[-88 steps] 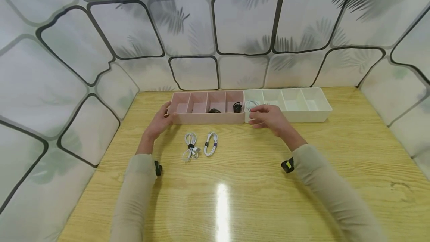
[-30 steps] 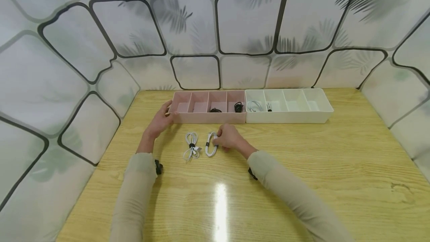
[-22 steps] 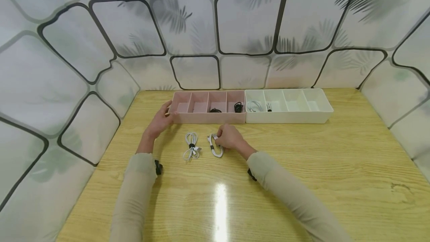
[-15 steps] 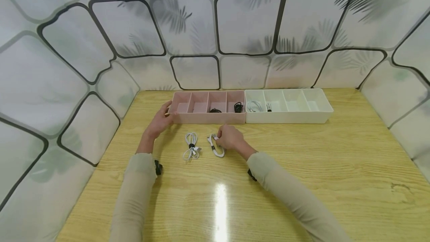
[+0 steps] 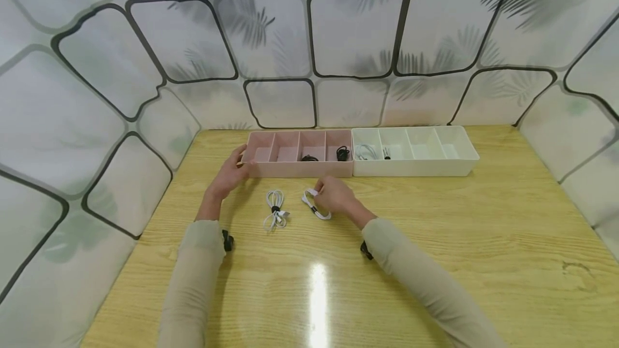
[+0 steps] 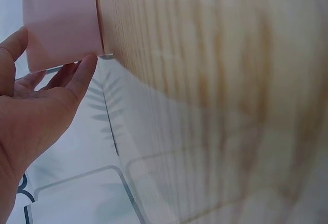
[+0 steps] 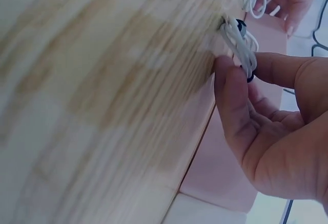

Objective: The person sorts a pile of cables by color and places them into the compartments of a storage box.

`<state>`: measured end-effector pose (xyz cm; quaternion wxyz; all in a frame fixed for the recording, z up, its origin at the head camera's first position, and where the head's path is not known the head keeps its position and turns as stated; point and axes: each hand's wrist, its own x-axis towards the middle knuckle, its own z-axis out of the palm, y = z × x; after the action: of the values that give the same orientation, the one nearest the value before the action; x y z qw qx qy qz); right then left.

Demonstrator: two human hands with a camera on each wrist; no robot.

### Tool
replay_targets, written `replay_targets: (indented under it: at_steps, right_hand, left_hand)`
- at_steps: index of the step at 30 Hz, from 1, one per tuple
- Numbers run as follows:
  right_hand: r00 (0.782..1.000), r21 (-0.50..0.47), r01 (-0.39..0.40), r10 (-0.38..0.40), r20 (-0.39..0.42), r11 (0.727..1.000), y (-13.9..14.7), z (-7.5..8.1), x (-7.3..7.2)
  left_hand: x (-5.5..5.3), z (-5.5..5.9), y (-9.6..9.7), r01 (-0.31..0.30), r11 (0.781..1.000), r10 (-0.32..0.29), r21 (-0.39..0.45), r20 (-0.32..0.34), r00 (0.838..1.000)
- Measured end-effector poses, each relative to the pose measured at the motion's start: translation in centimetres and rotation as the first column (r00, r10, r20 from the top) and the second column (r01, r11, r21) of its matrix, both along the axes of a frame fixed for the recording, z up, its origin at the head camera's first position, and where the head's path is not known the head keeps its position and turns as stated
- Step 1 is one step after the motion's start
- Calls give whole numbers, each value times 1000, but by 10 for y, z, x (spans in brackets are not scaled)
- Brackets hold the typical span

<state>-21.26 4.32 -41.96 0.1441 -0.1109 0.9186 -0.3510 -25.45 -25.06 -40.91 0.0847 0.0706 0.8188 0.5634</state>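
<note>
In the head view my left hand (image 5: 229,175) holds the left end of a pink divided box (image 5: 302,170), thumb at the front and fingers round the end. The left wrist view shows the thumb and fingers (image 6: 88,70) against the pink wall. My right hand (image 5: 333,195) pinches a coiled white cable (image 5: 309,197) between thumb and fingertips, just in front of that box. Black bands circle this coil (image 7: 238,44). Left of it, another white cable (image 5: 275,197) lies bundled on the table with a black tie.
A white divided box (image 5: 416,168) abuts the pink one on the right. It has a white cable (image 5: 366,152) and a small black-and-white piece (image 5: 387,153). Black cables (image 5: 342,153) sit in the pink box's right compartments. Patterned fabric (image 5: 358,31) rises behind the wooden table (image 5: 435,256).
My right hand came from the white box to the coiled white cable, gripped it, turned it and shifted it slightly right. My left hand has stayed at the pink box.
</note>
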Motion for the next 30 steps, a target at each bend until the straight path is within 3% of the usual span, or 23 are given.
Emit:
replay_targets:
  at_steps: [5,11,21,26,30]
  right_hand:
    - [1000,-104,-28,28,0,994,5,-3,-2]
    - [995,-236,-42,61,76,971,13,-8,-4]
    - [990,-256,-78,105,94,963,21,-2,-3]
    - [989,-298,-71,106,102,952,22,0,-1]
    - [990,-326,-53,91,103,944,24,1,-2]
  left_hand:
    - [9,15,6,9,1000,-9,-7,0,1000]
    - [8,13,5,16,999,-16,-41,-21,1000]
    - [10,16,7,15,999,-15,-43,-8,1000]
    - [12,20,8,7,999,-7,-46,3,1000]
    - [9,17,7,-4,1000,5,-28,18,1000]
